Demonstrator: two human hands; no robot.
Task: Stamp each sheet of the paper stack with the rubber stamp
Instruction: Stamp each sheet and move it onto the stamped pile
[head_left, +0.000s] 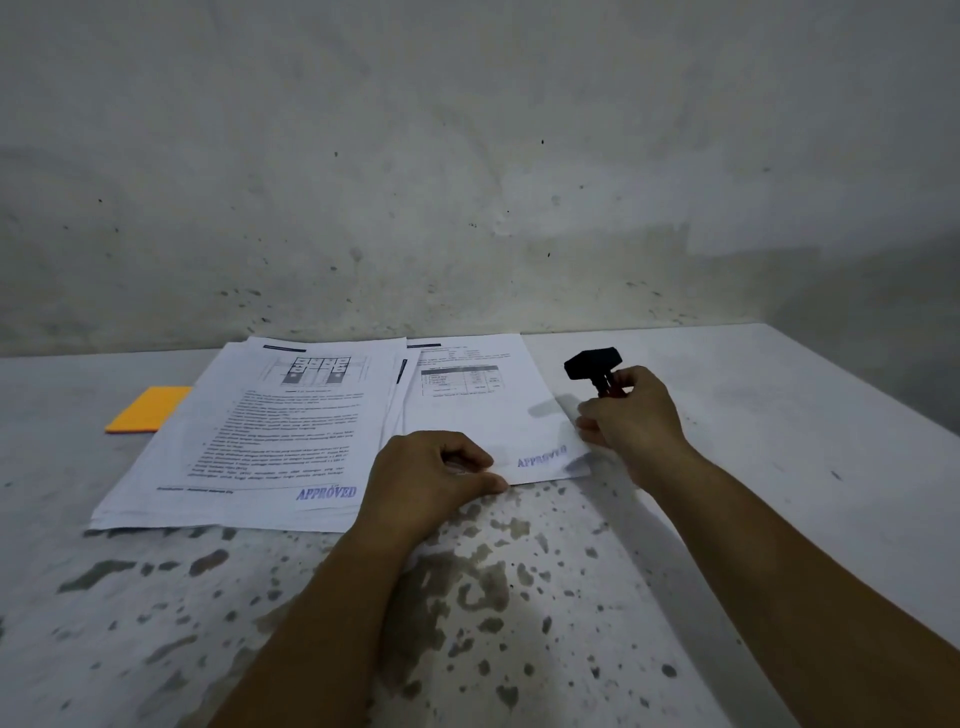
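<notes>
Rubber stamp (593, 364) clenched in right hand (631, 415); stamped sheet (483, 415) edge pinched by left hand (434, 470).

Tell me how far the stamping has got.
Done: the left pile's top sheet and the right sheet both show a blue APPROVED mark. In hand: right hand holds the stamp raised while lifting that sheet's corner; left hand pinches its near edge. Left: any unstamped sheets beneath, which I cannot see.

Stained white table (519, 597), two paper stacks (270, 431) (483, 410), orange pad (148, 409) at left
</notes>
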